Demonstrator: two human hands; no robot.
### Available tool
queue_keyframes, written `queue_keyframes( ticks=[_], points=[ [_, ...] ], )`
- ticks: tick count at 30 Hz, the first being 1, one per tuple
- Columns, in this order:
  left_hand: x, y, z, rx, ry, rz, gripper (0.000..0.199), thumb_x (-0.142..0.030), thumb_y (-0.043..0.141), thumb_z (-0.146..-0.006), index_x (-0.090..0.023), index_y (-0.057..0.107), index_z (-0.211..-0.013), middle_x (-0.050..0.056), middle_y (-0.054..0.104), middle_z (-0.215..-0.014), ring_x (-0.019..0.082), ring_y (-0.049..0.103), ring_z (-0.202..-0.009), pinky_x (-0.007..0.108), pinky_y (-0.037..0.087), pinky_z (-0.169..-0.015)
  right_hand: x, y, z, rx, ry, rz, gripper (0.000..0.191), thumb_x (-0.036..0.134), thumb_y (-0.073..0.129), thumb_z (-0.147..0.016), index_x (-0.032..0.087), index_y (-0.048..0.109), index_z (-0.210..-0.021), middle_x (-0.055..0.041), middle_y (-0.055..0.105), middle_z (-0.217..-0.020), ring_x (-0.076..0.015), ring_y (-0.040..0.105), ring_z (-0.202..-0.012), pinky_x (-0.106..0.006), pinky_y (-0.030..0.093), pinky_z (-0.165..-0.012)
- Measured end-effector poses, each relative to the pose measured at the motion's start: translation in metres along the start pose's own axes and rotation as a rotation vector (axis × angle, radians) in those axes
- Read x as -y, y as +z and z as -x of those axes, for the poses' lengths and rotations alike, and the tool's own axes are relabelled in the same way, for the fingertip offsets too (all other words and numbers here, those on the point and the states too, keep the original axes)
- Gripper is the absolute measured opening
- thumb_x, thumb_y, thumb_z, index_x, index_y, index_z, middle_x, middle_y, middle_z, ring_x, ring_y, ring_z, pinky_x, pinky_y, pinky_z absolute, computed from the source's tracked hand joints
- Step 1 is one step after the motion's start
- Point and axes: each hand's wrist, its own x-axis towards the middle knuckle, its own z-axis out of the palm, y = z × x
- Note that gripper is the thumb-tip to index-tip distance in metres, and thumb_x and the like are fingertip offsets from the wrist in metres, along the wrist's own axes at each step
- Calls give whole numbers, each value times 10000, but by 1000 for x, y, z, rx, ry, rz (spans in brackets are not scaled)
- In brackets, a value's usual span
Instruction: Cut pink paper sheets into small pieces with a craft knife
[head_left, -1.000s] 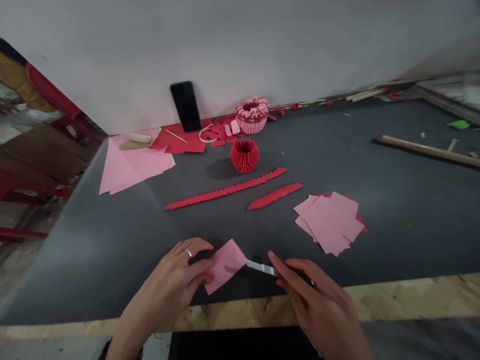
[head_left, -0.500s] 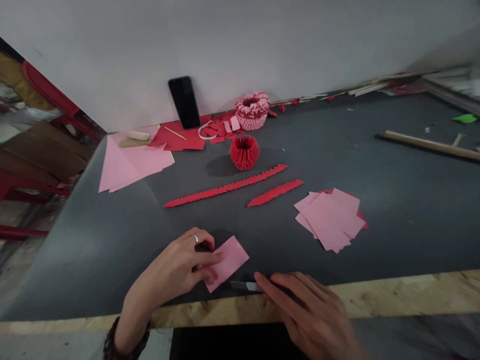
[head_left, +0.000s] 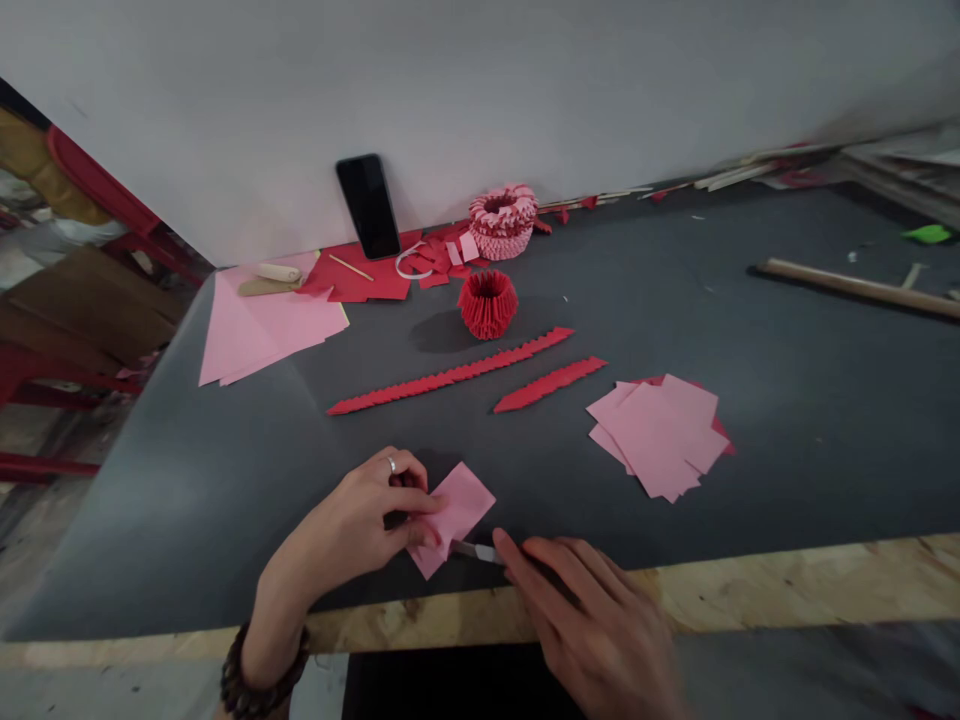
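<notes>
Pink paper (head_left: 466,492) lies at a slant near the front edge of a dark grey bench (head_left: 225,510), as we look down on a person's two bare hands at work. The left hand (head_left: 360,520), a silver ring (head_left: 391,464) on one finger and dark beads (head_left: 255,685) at the wrist, holds it down: we see thumb and forefinger bent close, a narrow gap between the tips, both touching the sheet, with the larger part reaching out beyond them to the right. The right hand (head_left: 600,610) has its fingers closed around a thin blade (head_left: 480,552), forefinger stretched along it and the grip hidden from us. The metal tip meets the paper's near edge just beside the left thumb; whether it sits between layers we cannot tell. Well apart from the paper, the right fingers reach it only through the blade. Beyond the hands we find a long red strip (head_left: 450,375), a shorter red strip (head_left: 551,385) and, to the right, a loose pile of pink and red squares (head_left: 664,440). Farther back stand a pleated red pot (head_left: 489,312) and a pink-and-red ruffled pot (head_left: 502,245); a black phone (head_left: 369,207) leans against the pale wall (head_left: 525,90).
</notes>
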Motion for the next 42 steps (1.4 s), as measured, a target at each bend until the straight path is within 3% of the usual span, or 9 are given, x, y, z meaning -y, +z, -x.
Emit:
queue_keyframes(
  ticks=[7,12,17,21,25,35,42],
  points=[
    [-7,3,2,-37,44,-110,236,-268,683,-882,-282,699,-1118,35,602,-1138,184,567,-1042,339,505,-903,2,3,-5,-40,55,94,381,81,478,-965,123,640,-1308,-80,671,-1018,-204,583,-832,-361,443,-754],
    [-28,37,3,-287,150,-514,391,-168,567,-937,-135,573,-1327,113,617,-1289,261,575,-1139,436,536,-938,2,5,-4,-56,56,62,406,73,455,-960,129,636,-1319,-66,688,-1023,-210,590,-855,-355,453,-770],
    [-35,66,9,-348,157,-746,430,-52,440,-950,-85,546,-1366,135,632,-1334,272,603,-1194,428,556,-958,-2,2,-5,-168,140,91,312,77,571,-937,173,714,-1197,-27,716,-998,-188,600,-827,-345,444,-794],
    [-33,70,11,-354,185,-806,446,-40,361,-956,-77,561,-1353,143,609,-1379,264,599,-1243,373,573,-962,-12,-1,-6,-204,173,82,276,87,601,-936,179,732,-1160,-32,716,-982,-184,601,-812,-343,446,-798],
    [-35,71,11,-365,161,-844,510,-16,317,-931,-99,542,-1381,130,571,-1431,253,568,-1294,339,574,-976,-17,3,-6,-160,161,0,296,92,539,-977,203,729,-1175,-25,712,-984,-170,603,-817,-326,460,-794],
    [-37,75,17,-273,111,-811,619,0,351,-851,-89,461,-1454,133,467,-1521,276,475,-1376,359,551,-1014,-21,3,-8,-126,194,3,288,93,568,-962,203,721,-1181,-41,703,-995,-170,616,-837,-321,514,-801],
    [-35,79,18,-289,86,-773,624,2,373,-848,-95,459,-1458,123,454,-1530,280,456,-1390,366,552,-1007,-25,1,-21,-105,178,-24,255,120,561,-976,209,736,-1140,-37,711,-971,-167,622,-824,-325,539,-787]
  ],
)
